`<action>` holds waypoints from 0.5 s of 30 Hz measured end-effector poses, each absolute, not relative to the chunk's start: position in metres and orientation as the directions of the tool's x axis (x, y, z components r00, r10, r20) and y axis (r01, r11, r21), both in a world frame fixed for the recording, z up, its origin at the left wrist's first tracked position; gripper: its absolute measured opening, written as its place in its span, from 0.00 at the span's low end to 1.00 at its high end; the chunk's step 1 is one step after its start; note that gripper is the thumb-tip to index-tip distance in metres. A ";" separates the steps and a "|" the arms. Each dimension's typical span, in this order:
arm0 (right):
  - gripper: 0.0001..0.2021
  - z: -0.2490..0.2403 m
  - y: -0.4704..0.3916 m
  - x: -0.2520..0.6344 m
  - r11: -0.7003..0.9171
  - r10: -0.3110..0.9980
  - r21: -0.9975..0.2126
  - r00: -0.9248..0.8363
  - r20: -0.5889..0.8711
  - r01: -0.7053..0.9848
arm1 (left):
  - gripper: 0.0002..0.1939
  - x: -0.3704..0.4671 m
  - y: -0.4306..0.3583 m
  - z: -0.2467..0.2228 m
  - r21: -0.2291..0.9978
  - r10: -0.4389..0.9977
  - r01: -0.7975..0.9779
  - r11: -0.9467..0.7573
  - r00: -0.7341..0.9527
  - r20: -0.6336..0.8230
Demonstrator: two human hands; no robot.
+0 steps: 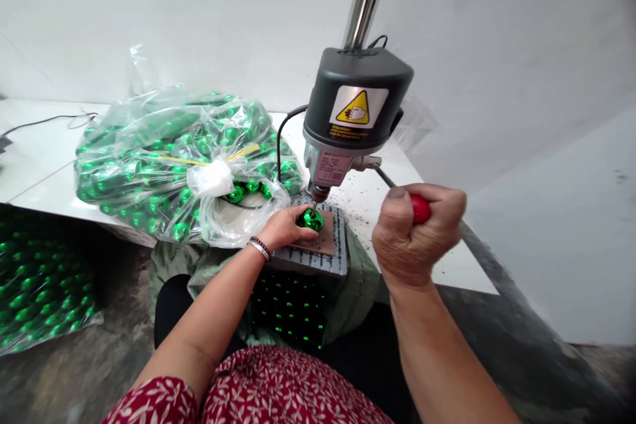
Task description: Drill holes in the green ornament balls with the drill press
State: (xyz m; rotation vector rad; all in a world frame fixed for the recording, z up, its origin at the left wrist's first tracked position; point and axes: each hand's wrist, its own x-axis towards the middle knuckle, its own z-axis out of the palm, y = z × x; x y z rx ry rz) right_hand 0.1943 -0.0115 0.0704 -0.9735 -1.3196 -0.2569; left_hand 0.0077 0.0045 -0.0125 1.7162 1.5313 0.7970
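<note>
My left hand [288,228] grips a shiny green ball [312,219] between thumb and fingers. The ball rests on a brown board [322,242] on the grey base plate [340,258] of a bench drill [355,103]. Directly above the ball is the drill's chuck [320,193], its bit at or very near the ball's top. My right hand [415,232] is closed around the red knob [420,209] of the drill's lever, to the right of the machine.
A clear plastic bag [173,146] full of green balls lies on the white table [457,258], left of the drill. Another bag of green balls [40,278] stands at the lower left. More green balls [288,308] show below the base plate. Dark flecks dot the tabletop.
</note>
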 end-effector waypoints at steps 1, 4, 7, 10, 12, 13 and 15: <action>0.07 0.066 -0.013 0.195 0.610 0.343 -0.432 0.269 0.900 0.664 | 0.30 0.008 0.004 -0.012 0.825 0.992 0.562 -0.055 0.123 -0.018; 0.06 0.057 -0.016 0.195 0.646 0.326 -0.385 0.218 0.920 0.659 | 0.31 0.008 0.003 -0.010 0.836 0.990 0.549 -0.018 0.128 -0.063; 0.08 0.067 -0.011 0.193 0.647 0.326 -0.411 0.254 0.911 0.642 | 0.33 0.009 0.004 -0.011 0.843 0.991 0.537 -0.004 0.115 -0.069; 0.13 0.104 0.004 0.191 0.612 0.390 -0.503 0.320 0.863 0.610 | 0.35 0.011 0.003 -0.013 0.843 0.994 0.539 -0.001 0.093 -0.058; 0.15 0.134 0.017 0.190 0.573 0.525 -0.603 0.316 0.790 0.556 | 0.34 0.012 -0.001 -0.014 0.845 0.996 0.535 -0.025 0.081 -0.022; 0.14 0.146 0.021 0.190 0.531 0.605 -0.657 0.303 0.736 0.535 | 0.34 0.011 -0.004 -0.014 0.852 0.996 0.521 -0.048 0.086 0.004; 0.13 0.162 0.028 0.190 0.434 0.706 -0.725 0.298 0.642 0.535 | 0.34 0.007 -0.016 -0.012 0.872 0.991 0.478 -0.110 0.124 0.058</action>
